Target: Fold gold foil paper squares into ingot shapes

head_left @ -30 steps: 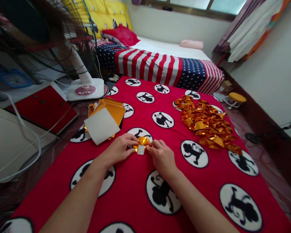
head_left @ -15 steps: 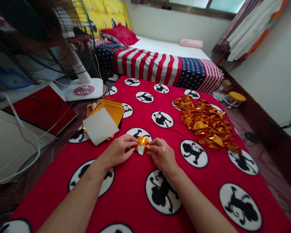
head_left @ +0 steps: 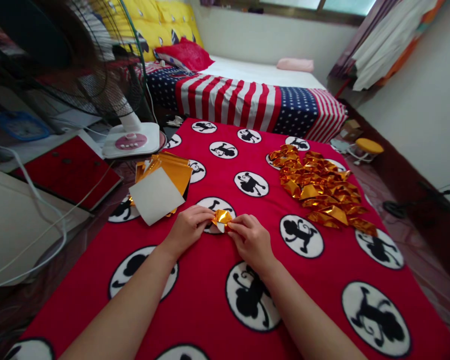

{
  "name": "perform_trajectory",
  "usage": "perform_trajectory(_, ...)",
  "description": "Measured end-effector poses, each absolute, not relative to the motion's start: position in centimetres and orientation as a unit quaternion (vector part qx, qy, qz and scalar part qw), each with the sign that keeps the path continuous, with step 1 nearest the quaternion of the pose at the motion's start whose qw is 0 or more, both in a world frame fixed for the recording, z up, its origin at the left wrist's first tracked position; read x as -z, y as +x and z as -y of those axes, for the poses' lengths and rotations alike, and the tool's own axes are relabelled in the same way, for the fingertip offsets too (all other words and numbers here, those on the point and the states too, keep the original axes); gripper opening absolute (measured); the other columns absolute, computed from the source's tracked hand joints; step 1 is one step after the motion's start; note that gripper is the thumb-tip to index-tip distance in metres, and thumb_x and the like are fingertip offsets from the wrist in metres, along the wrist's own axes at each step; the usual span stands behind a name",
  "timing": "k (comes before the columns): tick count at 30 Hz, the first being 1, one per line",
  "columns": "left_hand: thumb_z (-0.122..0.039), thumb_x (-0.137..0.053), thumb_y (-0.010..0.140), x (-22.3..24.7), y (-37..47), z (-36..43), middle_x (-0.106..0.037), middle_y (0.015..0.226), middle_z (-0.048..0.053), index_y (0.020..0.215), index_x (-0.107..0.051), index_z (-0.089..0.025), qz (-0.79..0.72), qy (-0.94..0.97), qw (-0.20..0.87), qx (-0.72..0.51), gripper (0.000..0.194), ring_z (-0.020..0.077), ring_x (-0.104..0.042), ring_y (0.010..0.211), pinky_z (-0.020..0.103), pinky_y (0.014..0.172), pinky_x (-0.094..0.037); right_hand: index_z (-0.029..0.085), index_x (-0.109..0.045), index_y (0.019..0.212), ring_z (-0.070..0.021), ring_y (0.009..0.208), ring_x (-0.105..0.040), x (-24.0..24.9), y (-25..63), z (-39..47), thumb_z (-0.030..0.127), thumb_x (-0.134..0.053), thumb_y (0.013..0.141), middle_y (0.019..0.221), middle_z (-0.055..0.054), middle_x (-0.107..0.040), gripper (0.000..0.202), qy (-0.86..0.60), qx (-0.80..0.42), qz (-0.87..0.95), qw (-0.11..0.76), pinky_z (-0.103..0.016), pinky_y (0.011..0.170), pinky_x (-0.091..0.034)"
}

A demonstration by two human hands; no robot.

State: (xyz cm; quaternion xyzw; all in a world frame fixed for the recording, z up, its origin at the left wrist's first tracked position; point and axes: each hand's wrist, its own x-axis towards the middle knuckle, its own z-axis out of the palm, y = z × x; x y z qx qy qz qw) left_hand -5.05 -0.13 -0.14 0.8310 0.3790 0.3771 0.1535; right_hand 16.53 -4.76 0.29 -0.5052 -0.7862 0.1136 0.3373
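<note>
A small folded piece of gold foil paper (head_left: 222,217) is pinched between my two hands, low over the red cloth with monkey prints (head_left: 210,270). My left hand (head_left: 189,227) closes its fingertips on the left end of the paper. Its right end is gripped by the thumb and fingers of my right hand (head_left: 252,241). A bit of white underside shows at the paper's near edge. Left of my hands lies a stack of gold foil sheets (head_left: 174,167), topped by a sheet with its pale side up (head_left: 156,196). Several rows of folded gold pieces (head_left: 318,187) lie to the right.
A fan (head_left: 131,137) stands at the left beside a red-topped box (head_left: 67,167), with a white cable (head_left: 41,200) running near it. Behind the cloth is a bed with a striped and starred cover (head_left: 232,100). A yellow stool (head_left: 369,146) is at the right.
The white flap at the folded paper's near side shows less than before. Both hands stay nearly in place, and the view has shifted slightly.
</note>
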Motion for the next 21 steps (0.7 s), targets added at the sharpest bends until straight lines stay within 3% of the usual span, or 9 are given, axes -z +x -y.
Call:
perform_trajectory(12,-0.012,-0.068,0.081,1.0,-2.2,-0.8,-0.074,0.097,0.007,0.088,-0.076,-0.019,-0.361,0.821,0.195,-0.396,0.012,0.0181,-0.069,0.092,0.032,0.085,-0.057,0.024,-0.071,0.100,-0.0207,0.096,-0.060,0.0,19.7,4.2,0.021,-0.057,0.092,0.105,-0.007,-0.066,0.017,-0.510,-0.102,0.786,0.336,-0.035,0.083,-0.051)
perform_trajectory(21,-0.018,-0.067,0.083,0.1,-2.3,-0.5,-0.075,0.095,0.006,0.085,-0.077,-0.019,-0.398,0.793,0.254,-0.385,0.011,0.0181,-0.068,0.090,0.031,0.084,-0.055,0.023,-0.073,0.087,-0.0177,0.088,-0.063,-0.5,19.0,3.7,0.021,-0.060,0.089,0.095,-0.003,-0.068,0.013,-0.569,-0.176,0.714,0.368,-0.030,0.077,-0.050)
